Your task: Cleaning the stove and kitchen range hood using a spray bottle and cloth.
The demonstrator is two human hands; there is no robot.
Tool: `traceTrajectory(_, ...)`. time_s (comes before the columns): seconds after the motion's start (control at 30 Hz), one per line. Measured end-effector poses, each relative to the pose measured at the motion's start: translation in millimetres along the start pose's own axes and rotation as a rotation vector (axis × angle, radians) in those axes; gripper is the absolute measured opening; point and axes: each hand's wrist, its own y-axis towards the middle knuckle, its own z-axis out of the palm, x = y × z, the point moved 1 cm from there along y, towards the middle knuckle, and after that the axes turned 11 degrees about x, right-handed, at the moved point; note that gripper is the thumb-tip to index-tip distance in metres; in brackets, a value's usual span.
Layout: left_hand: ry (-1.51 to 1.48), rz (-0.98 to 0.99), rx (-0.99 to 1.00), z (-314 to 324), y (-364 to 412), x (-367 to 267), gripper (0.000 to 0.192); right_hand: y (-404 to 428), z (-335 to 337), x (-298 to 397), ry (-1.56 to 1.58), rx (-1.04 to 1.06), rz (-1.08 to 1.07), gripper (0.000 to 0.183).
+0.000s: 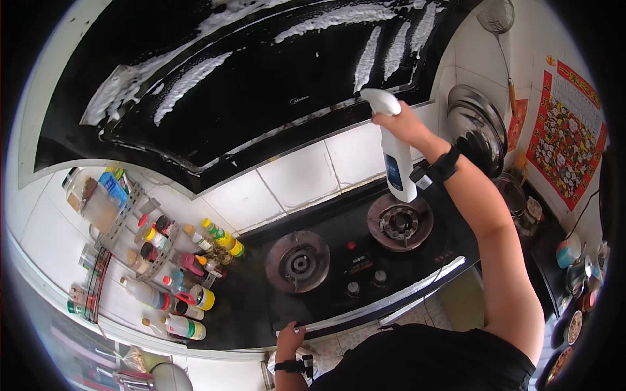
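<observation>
A white plastic spray bottle is upright in my right hand, its nozzle close to the lower edge of a black glass range hood. White foam lies in streaks across the hood's panel, with more at its left corner and upper right. My left hand rests at the front edge of the black gas cooktop, left of the knobs, and holds no object that I can see. Two round burners, the left burner and the right burner, are below the hood.
Several sauce and oil bottles crowd the counter's left end, beside wall racks of jars. Steel pot lids and a skimmer hang on the right wall near a red poster. Bowls and a kettle stand at far right.
</observation>
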Motion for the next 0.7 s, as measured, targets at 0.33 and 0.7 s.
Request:
traceTrajectory(0.33, -0.070, 0.000, -0.011, 1, 0, 12, 0.049, 17, -22, 117, 0.101, -0.157, -0.249, 0.028)
traceTrajectory(0.7, -0.032, 0.064, -0.010, -1, -1, 17, 0.051, 17, 22, 62, -0.020, 0.030, -0.162, 0.032)
